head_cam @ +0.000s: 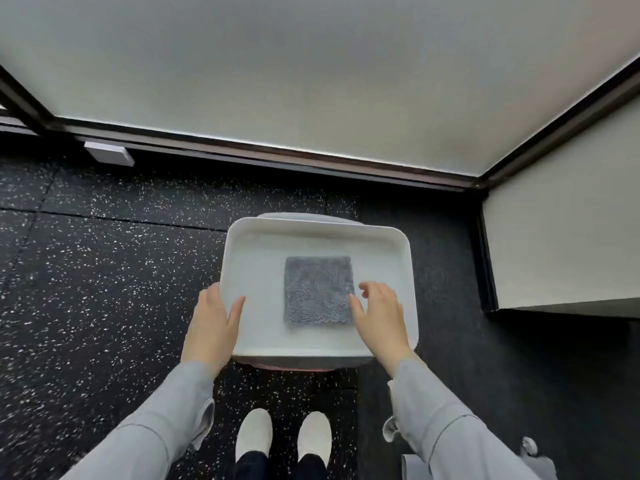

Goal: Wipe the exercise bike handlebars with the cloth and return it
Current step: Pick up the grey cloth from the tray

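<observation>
Cloth, grey and folded into a neat square, lies flat in the middle of a white tray. That tray sits on a low stand of which only a pale edge at 12 o'clock and a reddish edge at 6 o'clock show. Left hand rests at the tray's 8 o'clock corner, fingers curled around the outside of the rim and thumb lying over the rim on the inside, so it grips the tray edge. Right hand is at 3 o'clock of the cloth, fingers spread loosely and holding nothing; its fingertips meet the cloth's right edge, though whether they press on it or hang just above I cannot tell. Grey sleeves cover both forearms. At 6 o'clock of the tray, two white shoes stand on the black speckled floor. A frosted glass panel in a dark frame fills the view at 12 o'clock.
</observation>
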Demonstrator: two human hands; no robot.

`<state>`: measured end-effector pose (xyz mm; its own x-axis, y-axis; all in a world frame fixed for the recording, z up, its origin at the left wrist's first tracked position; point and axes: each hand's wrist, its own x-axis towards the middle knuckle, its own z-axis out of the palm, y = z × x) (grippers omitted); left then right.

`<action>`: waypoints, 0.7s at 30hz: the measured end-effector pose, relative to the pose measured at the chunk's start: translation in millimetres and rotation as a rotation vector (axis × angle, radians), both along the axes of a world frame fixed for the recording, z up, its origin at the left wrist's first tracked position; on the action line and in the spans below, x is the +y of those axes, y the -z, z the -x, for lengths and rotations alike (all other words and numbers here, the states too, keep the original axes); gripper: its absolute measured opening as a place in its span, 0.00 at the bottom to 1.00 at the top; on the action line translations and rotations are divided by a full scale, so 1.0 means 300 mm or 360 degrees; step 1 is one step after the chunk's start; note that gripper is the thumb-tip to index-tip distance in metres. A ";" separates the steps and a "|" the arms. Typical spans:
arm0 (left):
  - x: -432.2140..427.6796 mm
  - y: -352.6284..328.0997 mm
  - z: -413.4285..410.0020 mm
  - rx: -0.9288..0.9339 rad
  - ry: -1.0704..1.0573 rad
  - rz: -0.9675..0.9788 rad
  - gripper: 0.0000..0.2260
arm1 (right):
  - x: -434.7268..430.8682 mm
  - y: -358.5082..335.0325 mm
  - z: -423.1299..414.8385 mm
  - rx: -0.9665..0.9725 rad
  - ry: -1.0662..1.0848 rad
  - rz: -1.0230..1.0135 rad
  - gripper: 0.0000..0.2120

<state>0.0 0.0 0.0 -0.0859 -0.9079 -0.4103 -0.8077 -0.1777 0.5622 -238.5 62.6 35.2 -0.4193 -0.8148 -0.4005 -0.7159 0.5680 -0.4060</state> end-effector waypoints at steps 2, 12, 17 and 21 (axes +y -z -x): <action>-0.005 0.036 0.001 0.0070 -0.0068 0.0087 0.18 | -0.022 0.044 -0.001 0.0020 0.0109 0.0055 0.17; 0.002 0.057 0.001 0.0052 -0.0038 0.0153 0.20 | -0.087 0.128 -0.059 -0.0077 0.0442 0.0073 0.11; -0.012 -0.002 -0.003 -0.0004 -0.0020 -0.0008 0.21 | -0.111 0.033 -0.085 -0.0317 0.0484 0.0267 0.05; -0.033 -0.121 0.003 -0.0142 0.0014 -0.0034 0.25 | -0.125 -0.123 -0.093 -0.0422 0.0464 0.0446 0.06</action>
